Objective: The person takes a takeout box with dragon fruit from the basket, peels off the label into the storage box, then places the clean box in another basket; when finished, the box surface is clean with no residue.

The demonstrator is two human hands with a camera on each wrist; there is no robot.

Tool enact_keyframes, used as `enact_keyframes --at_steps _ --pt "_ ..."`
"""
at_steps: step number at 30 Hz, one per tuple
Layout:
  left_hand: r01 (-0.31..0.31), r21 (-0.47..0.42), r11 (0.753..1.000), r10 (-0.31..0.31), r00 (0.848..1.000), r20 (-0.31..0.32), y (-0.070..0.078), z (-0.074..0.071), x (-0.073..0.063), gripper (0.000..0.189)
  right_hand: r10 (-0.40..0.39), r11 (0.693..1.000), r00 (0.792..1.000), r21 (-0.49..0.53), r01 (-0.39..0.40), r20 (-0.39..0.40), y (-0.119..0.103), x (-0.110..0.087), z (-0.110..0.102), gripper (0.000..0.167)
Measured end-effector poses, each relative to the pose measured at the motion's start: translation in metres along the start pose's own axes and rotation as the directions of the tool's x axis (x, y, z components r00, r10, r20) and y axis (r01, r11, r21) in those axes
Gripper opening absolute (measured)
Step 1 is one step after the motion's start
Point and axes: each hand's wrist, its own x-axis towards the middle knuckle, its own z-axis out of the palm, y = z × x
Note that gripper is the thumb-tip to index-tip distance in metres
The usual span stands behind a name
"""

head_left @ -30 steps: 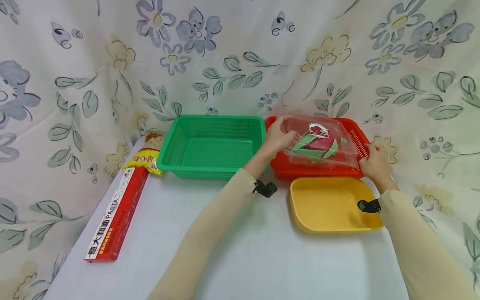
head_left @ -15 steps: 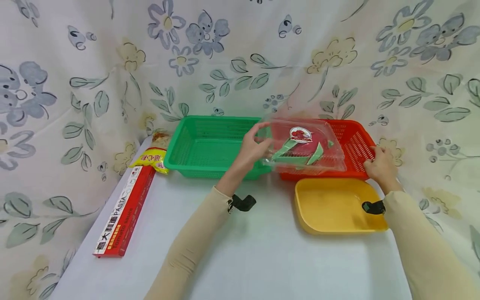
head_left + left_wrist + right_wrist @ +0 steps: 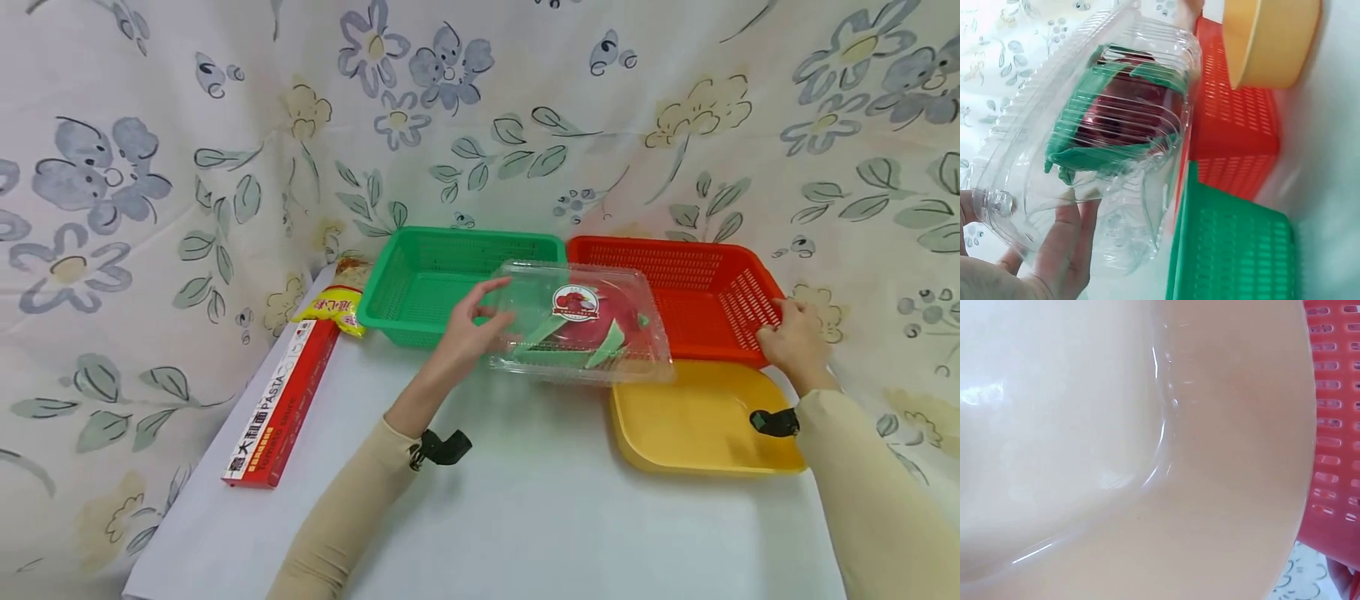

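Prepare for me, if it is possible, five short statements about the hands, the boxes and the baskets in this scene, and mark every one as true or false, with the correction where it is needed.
1. The left grip holds the clear plastic box. True.
2. The pasta box lies to the left of the green basket in the head view. True.
3. The right grip holds the green basket. False: it holds the right rim of the red basket.
4. The clear plastic box contains nothing. False: a red and green item is inside it.
5. The yellow tray stands in front of the red basket, on the near side. True.
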Motion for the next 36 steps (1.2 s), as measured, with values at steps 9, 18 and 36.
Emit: enact_keyframes --at_steps 9,18,36 --pt "-0.076 0.066 0.995 0.075 0.997 0.025 -0.006 -0.023 -0.023 0.051 0.010 1.000 1.000 0.020 -0.010 -0.013 0.004 -0.003 -0.007 0.065" --pt "-0.085 0.016 0.996 0.084 0.996 0.028 -0.023 -0.040 -0.047 0.053 -0.008 1.000 1.000 0.008 0.008 -0.020 0.005 -0.002 -0.004 0.064" --pt "-0.074 0.063 0.995 0.076 0.997 -0.025 -0.060 -0.062 -0.102 0.052 -0.006 1.000 1.000 0.017 0.006 -0.027 0.000 -0.002 0.002 0.062"
